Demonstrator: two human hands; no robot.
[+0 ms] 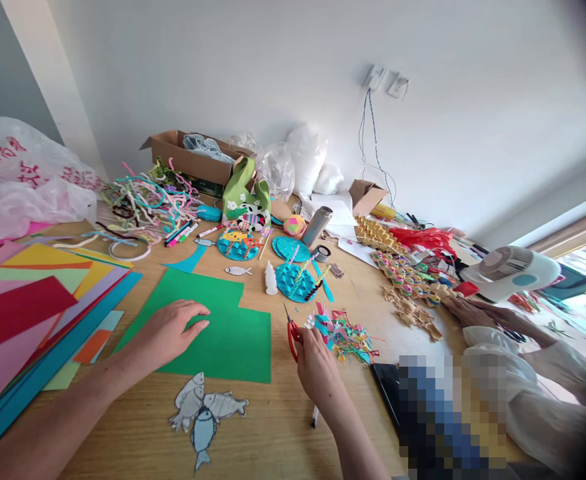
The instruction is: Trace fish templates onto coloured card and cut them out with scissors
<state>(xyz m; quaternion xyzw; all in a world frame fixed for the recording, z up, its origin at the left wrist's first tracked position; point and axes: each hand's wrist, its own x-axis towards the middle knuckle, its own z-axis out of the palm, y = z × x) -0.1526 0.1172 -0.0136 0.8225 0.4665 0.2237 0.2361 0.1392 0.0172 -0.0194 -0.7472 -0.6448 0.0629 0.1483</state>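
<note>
My left hand (175,330) hovers over or rests on a sheet of green paper (223,340) with a corner cut out; its fingers are loosely curved, thumb apart, holding nothing. In my right hand (317,363) is a pair of red-handled scissors (291,332), its blades pointing away from me, just right of the green paper. Several cut-out paper fish (205,430) lie overlapping in front of the green sheet. Beyond it are a small paper fish (238,271) and a blue paper offcut (187,260). Part of a pen (314,419) shows beside my right wrist.
Coloured paper sheets (33,313) are stacked at left. Paper scraps (350,337), a white glue bottle (271,278), blue craft discs (300,281) and a metal flask (317,225) stand ahead. At right are a phone (385,387), a white fan (515,270) and another person's hands (473,313).
</note>
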